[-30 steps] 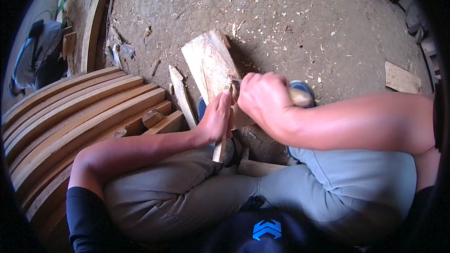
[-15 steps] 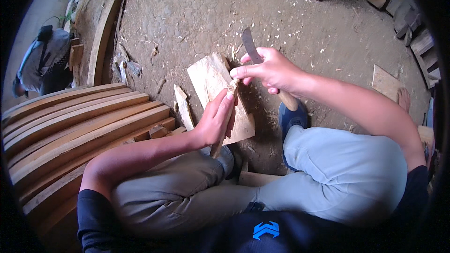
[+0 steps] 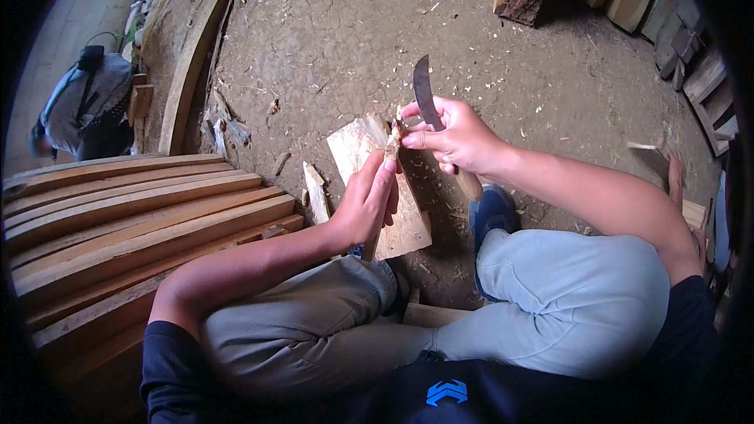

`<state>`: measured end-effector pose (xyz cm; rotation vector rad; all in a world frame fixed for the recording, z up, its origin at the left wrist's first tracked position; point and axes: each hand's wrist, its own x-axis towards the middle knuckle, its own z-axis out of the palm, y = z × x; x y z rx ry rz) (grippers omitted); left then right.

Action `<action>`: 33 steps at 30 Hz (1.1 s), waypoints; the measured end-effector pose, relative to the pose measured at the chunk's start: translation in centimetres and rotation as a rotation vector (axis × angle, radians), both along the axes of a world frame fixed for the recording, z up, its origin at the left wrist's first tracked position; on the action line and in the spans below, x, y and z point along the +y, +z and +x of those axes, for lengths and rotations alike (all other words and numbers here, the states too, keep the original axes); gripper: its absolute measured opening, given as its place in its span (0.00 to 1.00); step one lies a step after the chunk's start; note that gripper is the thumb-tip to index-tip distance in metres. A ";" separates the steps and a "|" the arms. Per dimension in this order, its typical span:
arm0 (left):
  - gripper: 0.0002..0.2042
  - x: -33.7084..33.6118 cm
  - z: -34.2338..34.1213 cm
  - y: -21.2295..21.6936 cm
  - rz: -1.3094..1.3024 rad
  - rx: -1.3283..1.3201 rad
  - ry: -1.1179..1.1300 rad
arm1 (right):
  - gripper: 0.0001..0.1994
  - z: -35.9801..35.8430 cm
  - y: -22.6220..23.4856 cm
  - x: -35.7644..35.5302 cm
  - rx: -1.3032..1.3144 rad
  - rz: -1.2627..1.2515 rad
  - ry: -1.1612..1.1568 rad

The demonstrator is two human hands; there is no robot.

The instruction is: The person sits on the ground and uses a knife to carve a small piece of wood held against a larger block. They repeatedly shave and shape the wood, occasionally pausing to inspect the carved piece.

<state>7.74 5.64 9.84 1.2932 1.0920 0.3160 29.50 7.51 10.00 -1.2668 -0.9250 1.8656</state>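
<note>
While left hand (image 3: 367, 202) closed round stick (image 3: 393, 144), half-curled right hand (image 3: 466, 139) held knife (image 3: 425, 94), seemingly mid-whittling; next cut probably needed regrip.

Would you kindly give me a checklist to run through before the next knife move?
1. Knife gripped in right hand: ok.
2. Stick held in left hand: ok.
3. Blade pointing away from the left hand: ok.
4. Right thumb well clear of the stick's whittled end: not ok, it is right by it.
5. Wooden block steady: cannot tell.
6. Edge sharp: cannot tell.
</note>
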 end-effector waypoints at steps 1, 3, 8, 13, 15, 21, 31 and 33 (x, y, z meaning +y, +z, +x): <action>0.18 0.1 0.1 -0.2 -0.004 -0.029 0.007 | 0.23 0.2 0.1 0.0 0.007 0.006 -0.006; 0.18 0.5 -0.3 1.1 0.012 -0.028 0.004 | 0.23 -0.1 0.6 0.4 0.063 0.039 -0.001; 0.23 0.9 -0.4 0.8 -0.027 -0.093 0.039 | 0.23 0.0 0.9 0.8 0.062 0.079 0.052; 0.29 1.3 -0.5 0.5 -0.111 -0.081 0.060 | 0.24 0.0 0.7 0.6 0.041 0.125 0.054; 0.28 1.6 -1.2 0.9 -0.125 -0.082 -0.016 | 0.24 0.0 0.8 0.8 0.053 0.133 0.071; 0.26 1.8 -0.5 0.5 -0.177 -0.201 -0.038 | 0.23 0.5 0.3 0.6 0.043 0.086 0.059; 0.20 1.5 -1.3 0.5 -0.123 -0.021 -0.064 | 0.19 0.0 0.4 0.8 0.027 0.101 0.052; 0.21 1.6 -0.7 0.1 -0.127 -0.025 -0.083 | 0.19 0.6 0.2 0.7 0.013 0.104 0.022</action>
